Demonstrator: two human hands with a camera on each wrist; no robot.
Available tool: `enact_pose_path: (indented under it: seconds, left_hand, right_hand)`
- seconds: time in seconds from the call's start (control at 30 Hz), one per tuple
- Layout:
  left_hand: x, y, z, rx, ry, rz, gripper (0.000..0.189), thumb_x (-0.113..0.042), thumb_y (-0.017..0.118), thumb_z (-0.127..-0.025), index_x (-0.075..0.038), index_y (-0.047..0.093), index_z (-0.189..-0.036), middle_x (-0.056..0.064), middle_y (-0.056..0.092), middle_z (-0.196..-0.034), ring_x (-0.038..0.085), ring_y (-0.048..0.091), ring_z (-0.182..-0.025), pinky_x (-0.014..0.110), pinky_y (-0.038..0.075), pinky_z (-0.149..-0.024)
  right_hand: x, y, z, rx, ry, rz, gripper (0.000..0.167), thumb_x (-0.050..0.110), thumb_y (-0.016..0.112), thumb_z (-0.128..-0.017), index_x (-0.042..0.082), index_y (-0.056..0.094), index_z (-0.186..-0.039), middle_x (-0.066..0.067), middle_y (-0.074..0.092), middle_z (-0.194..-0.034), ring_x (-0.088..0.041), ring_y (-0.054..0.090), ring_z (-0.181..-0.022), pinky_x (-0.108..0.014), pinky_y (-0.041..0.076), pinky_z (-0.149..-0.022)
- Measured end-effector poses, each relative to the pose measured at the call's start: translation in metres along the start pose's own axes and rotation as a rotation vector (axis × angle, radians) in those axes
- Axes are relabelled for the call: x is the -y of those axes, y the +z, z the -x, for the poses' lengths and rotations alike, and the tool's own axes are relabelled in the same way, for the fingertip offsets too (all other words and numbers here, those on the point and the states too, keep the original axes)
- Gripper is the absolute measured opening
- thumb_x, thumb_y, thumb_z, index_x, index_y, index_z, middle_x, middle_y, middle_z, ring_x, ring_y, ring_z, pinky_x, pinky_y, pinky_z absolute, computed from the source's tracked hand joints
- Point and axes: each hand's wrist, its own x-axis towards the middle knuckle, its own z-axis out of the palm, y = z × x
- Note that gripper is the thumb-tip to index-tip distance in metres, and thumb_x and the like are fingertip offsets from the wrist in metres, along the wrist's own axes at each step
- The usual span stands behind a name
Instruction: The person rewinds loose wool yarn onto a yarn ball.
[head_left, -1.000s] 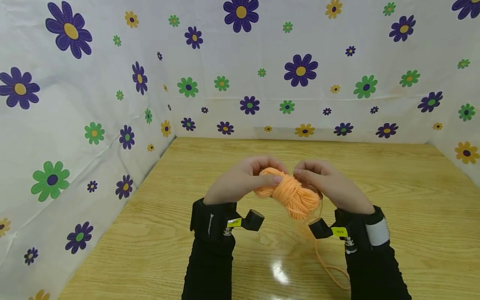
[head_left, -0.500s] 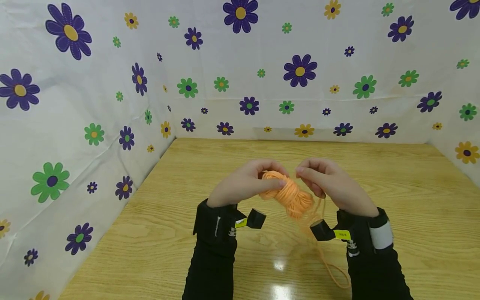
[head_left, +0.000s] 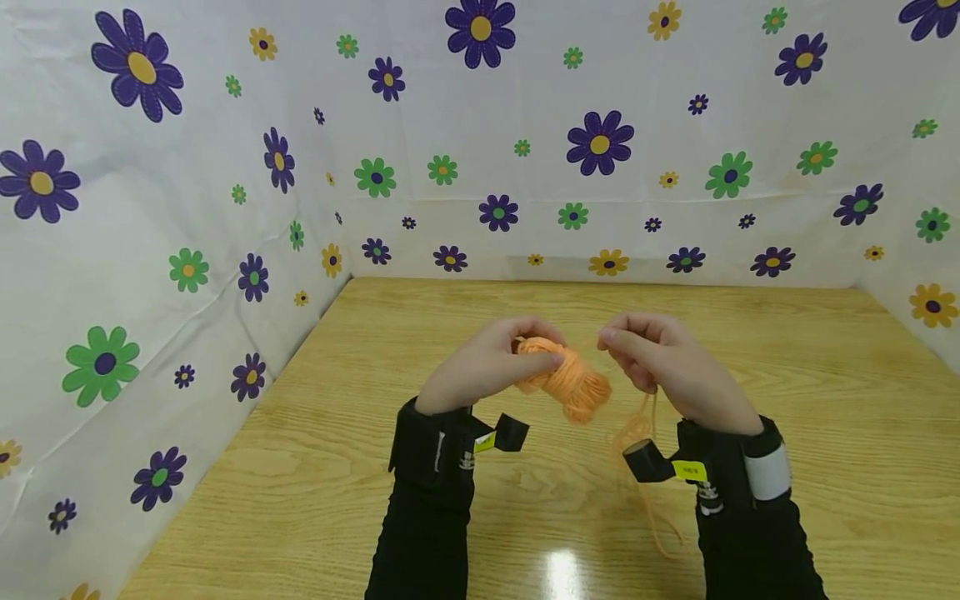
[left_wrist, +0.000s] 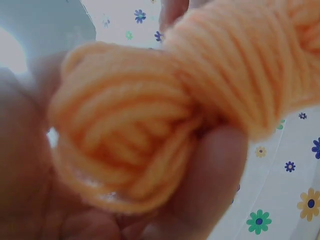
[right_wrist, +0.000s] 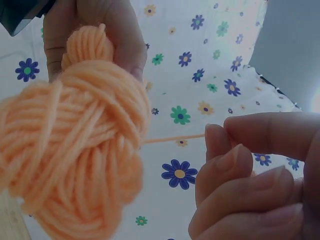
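An orange skein of yarn (head_left: 573, 383), bound round its middle, is gripped at one end by my left hand (head_left: 487, 362), thumb across the near side. In the left wrist view the looped end of the skein (left_wrist: 125, 120) sits between thumb and palm. My right hand (head_left: 675, 367), just right of the skein, pinches a strand of yarn (right_wrist: 172, 139) between thumb and forefinger; the right wrist view shows it stretched taut from the skein. The other fingers of that hand are curled. Below it, loose yarn (head_left: 637, 425) hangs down toward the table, partly behind the right wrist camera.
Both hands are above a wooden table (head_left: 315, 467). A white cloth with printed flowers (head_left: 420, 125) stands behind it and along both sides. Black cameras are strapped to both wrists, the left wrist camera (head_left: 512, 433) close below the skein.
My right hand has moved slightly right, away from the skein, drawing the strand out. The skein has shifted a little and its free end has swung left. The hanging yarn has come off the skein's end.
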Motion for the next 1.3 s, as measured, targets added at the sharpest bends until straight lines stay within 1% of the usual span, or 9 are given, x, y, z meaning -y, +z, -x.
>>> enact_pose_path:
  seconds: [0.13, 0.27, 0.37, 0.5, 0.6, 0.77, 0.87, 1.07, 1.3]
  left_hand:
    - [0.002, -0.001, 0.000, -0.061, -0.033, -0.019, 0.023, -0.018, 0.059, -0.089, -0.006, 0.059, -0.108, 0.009, 0.057, -0.099, 0.019, 0.053, -0.079, 0.027, 0.048, -0.066]
    - [0.006, -0.002, -0.001, -0.130, -0.050, -0.034, 0.024, -0.018, 0.060, -0.089, -0.006, 0.060, -0.109, 0.009, 0.058, -0.100, 0.020, 0.054, -0.079, 0.028, 0.048, -0.066]
    - [0.007, -0.003, -0.002, -0.170, -0.063, -0.067, 0.024, -0.018, 0.061, -0.088, -0.007, 0.060, -0.110, 0.008, 0.059, -0.100, 0.020, 0.054, -0.079, 0.028, 0.049, -0.066]
    - [0.007, -0.003, -0.003, -0.202, -0.088, -0.111, 0.022, -0.020, 0.061, -0.089, -0.009, 0.061, -0.108, 0.007, 0.060, -0.099, 0.020, 0.055, -0.079, 0.032, 0.050, -0.068]
    - [0.007, -0.003, -0.004, -0.218, -0.100, -0.117, 0.022, -0.020, 0.061, -0.089, -0.009, 0.061, -0.108, 0.007, 0.059, -0.098, 0.019, 0.054, -0.078, 0.033, 0.050, -0.068]
    - [0.008, -0.003, -0.004, -0.257, -0.100, -0.161, 0.024, -0.020, 0.061, -0.088, -0.008, 0.061, -0.109, 0.008, 0.060, -0.099, 0.019, 0.053, -0.076, 0.027, 0.048, -0.064]
    - [0.009, -0.003, -0.005, -0.284, -0.097, -0.190, 0.025, -0.021, 0.061, -0.088, -0.008, 0.060, -0.110, 0.007, 0.060, -0.099, 0.019, 0.053, -0.076, 0.026, 0.047, -0.063]
    - [0.012, -0.004, -0.006, -0.343, -0.106, -0.178, 0.025, -0.022, 0.061, -0.088, -0.009, 0.060, -0.109, 0.007, 0.061, -0.101, 0.019, 0.056, -0.078, 0.027, 0.048, -0.065]
    - [0.011, -0.005, -0.005, -0.417, -0.136, -0.154, 0.027, -0.025, 0.061, -0.088, -0.010, 0.060, -0.110, 0.006, 0.060, -0.102, 0.020, 0.056, -0.080, 0.027, 0.048, -0.065]
  right_hand:
    - [0.001, -0.001, 0.002, -0.001, -0.010, -0.019, 0.022, 0.023, 0.047, -0.097, 0.005, 0.055, -0.087, 0.002, 0.037, -0.060, -0.012, 0.034, -0.047, -0.027, 0.030, -0.045]
    - [0.002, -0.002, 0.004, 0.001, -0.027, -0.035, 0.022, 0.023, 0.047, -0.097, 0.005, 0.055, -0.087, 0.002, 0.037, -0.060, -0.013, 0.033, -0.047, -0.028, 0.029, -0.044]
    - [0.003, -0.002, 0.004, 0.005, -0.038, -0.045, 0.022, 0.023, 0.047, -0.097, 0.005, 0.055, -0.087, 0.001, 0.037, -0.060, -0.014, 0.032, -0.047, -0.029, 0.028, -0.044]
    - [0.004, -0.002, 0.006, 0.008, -0.058, -0.059, 0.022, 0.021, 0.046, -0.098, 0.005, 0.055, -0.086, 0.001, 0.038, -0.061, -0.015, 0.032, -0.047, -0.030, 0.027, -0.044]
    - [0.006, -0.002, 0.008, 0.011, -0.082, -0.075, 0.021, 0.020, 0.046, -0.098, 0.006, 0.055, -0.085, 0.001, 0.039, -0.062, -0.015, 0.032, -0.048, -0.030, 0.026, -0.044]
    - [0.008, -0.003, 0.012, 0.019, -0.110, -0.102, 0.020, 0.018, 0.046, -0.097, 0.007, 0.057, -0.085, 0.000, 0.042, -0.065, -0.016, 0.032, -0.048, -0.030, 0.025, -0.044]
    - [0.010, -0.002, 0.014, 0.019, -0.121, -0.095, 0.019, 0.018, 0.047, -0.097, 0.007, 0.057, -0.085, 0.000, 0.044, -0.067, -0.015, 0.033, -0.048, -0.030, 0.026, -0.044]
    - [0.016, -0.001, 0.019, 0.037, -0.156, -0.082, 0.020, 0.015, 0.046, -0.097, 0.007, 0.059, -0.085, 0.000, 0.050, -0.070, -0.017, 0.034, -0.048, -0.030, 0.029, -0.044]
    - [0.020, -0.002, 0.026, 0.085, -0.244, -0.064, 0.022, 0.005, 0.043, -0.097, 0.009, 0.063, -0.090, -0.002, 0.060, -0.079, -0.017, 0.036, -0.047, -0.030, 0.031, -0.041]
